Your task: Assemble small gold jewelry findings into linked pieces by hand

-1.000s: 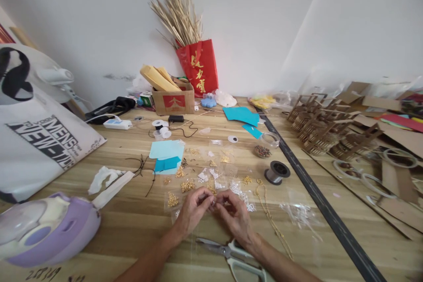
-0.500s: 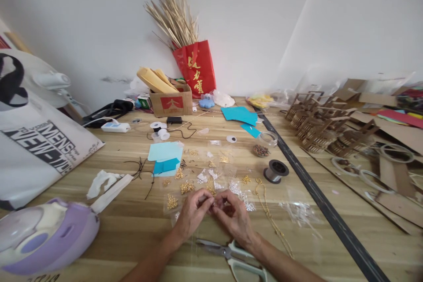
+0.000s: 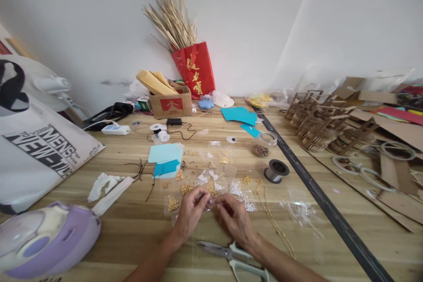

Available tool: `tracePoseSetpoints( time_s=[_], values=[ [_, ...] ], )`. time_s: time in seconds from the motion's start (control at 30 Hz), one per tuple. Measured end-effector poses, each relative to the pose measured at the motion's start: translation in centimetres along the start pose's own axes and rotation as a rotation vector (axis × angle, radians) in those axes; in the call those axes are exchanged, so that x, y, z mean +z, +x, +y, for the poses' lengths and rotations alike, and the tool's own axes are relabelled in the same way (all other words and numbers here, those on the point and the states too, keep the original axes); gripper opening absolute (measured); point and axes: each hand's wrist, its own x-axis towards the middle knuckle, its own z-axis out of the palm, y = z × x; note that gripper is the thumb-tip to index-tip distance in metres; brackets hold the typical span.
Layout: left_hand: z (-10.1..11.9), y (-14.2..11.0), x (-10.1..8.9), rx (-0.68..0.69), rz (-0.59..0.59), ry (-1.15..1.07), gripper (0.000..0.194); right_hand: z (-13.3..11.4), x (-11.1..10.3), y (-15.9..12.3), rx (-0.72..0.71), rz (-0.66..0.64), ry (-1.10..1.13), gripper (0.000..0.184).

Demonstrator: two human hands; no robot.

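My left hand [image 3: 192,211] pinches something tiny and shiny between thumb and forefinger, too small to name. Close beside it, my right hand [image 3: 234,217] has its thumb and forefinger drawn together, and what they hold, if anything, I cannot make out. Around the fingertips lie small heaps of gold beads [image 3: 187,188], white and silvery pieces [image 3: 235,187] and more gold bits [image 3: 172,203] on clear plastic. Under my right wrist rests a pair of scissors [image 3: 228,253] with pale handles, its blades apart. A gold chain [image 3: 271,218] stretches along the table to the right.
A wire spool [image 3: 276,171] and a dish of mixed beads [image 3: 261,150] stand to the right, before a dark strip [image 3: 310,180]. Wooden baskets [image 3: 317,128] crowd the far right. At left sit a purple-and-white appliance [image 3: 53,242] and a white bag [image 3: 39,154].
The fingertips of my two hands have drawn slightly apart, and a shiny bit now shows at my left fingertips. The view has shifted slightly; the other things lie as before.
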Motion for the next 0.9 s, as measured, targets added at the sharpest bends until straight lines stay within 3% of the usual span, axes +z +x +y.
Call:
tracePoseSetpoints(
  time_s=[0.1,0.3,0.43,0.9],
  values=[
    [0.0,0.0,0.0,-0.005,0.01,-0.019,0.024,0.0,0.0,-0.1,-0.017,-0.003,0.028,0.013],
    [-0.1,0.1,0.0,-0.011,0.005,-0.047,0.028,-0.6,0.0,-0.1,-0.248,0.114,-0.04,0.022],
    [-0.2,0.1,0.0,-0.01,0.0,-0.039,0.026,-0.6,-0.1,-0.2,-0.322,0.064,-0.104,0.023],
    [-0.6,-0.2,0.0,0.056,-0.012,0.078,0.022,0.6,0.0,-0.3,-0.224,-0.059,-0.212,0.013]
  ],
)
